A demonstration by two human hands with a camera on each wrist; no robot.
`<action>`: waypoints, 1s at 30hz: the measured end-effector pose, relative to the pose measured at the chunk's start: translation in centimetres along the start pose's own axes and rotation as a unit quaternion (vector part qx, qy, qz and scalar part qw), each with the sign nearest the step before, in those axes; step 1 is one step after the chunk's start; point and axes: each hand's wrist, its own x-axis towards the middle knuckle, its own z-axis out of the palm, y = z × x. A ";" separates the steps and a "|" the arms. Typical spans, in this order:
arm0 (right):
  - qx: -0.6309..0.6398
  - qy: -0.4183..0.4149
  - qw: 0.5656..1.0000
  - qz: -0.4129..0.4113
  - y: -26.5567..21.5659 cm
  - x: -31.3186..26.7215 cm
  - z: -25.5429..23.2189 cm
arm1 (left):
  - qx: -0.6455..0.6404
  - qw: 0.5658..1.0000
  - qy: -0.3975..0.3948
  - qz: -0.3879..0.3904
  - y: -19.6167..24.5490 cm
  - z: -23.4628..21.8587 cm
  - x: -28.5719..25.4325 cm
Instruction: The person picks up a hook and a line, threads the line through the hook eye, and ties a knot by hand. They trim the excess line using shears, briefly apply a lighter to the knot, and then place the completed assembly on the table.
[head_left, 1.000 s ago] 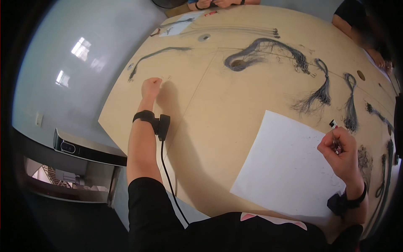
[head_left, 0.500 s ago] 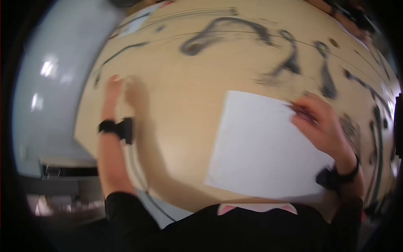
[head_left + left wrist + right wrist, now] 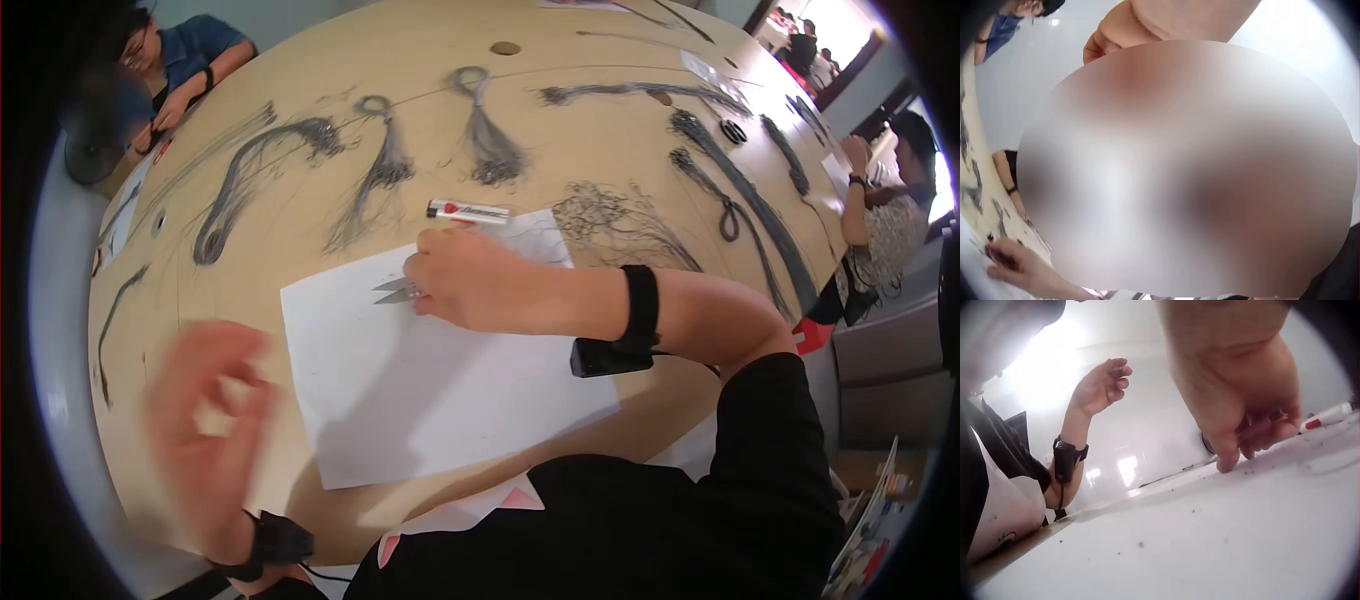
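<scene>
Small metal scissors [image 3: 397,292] are in my right hand [image 3: 480,280], which rests on a white sheet [image 3: 400,410] with the blades pointing left. In the right wrist view the fingers of that hand [image 3: 1254,406] curl down close to the paper. My left hand [image 3: 210,410], motion-blurred, is raised left of the sheet, its fingers loosely bent; nothing can be made out in it, and the right wrist view shows this hand [image 3: 1100,390] off the table too. A marker [image 3: 470,212] lies just beyond the right hand. A blurred patch covers most of the left wrist view.
Bundles of thin grey strands lie across the table, among them a looped one [image 3: 490,145], a curved one [image 3: 235,180] and a loose tangle [image 3: 610,215]. Long bundles [image 3: 745,190] run at the right. Other people sit at the far left and at the right.
The view has swung to the right. My left hand has drawn back toward my body from the table's left part. My right hand, still with the scissors, is lower over the sheet.
</scene>
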 end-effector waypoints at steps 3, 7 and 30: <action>-0.066 0.056 0.996 -0.010 0.4 0.1 0.7 | 0.086 0.969 -0.208 0.106 -1.7 4.1 0.3; -0.080 0.070 0.994 -0.013 0.9 0.0 1.0 | 0.165 0.935 -0.283 0.133 -2.6 7.0 -0.5; -0.176 -0.076 0.962 0.195 10.4 -3.8 -10.6 | 0.149 0.921 -0.330 0.142 0.7 6.0 -0.2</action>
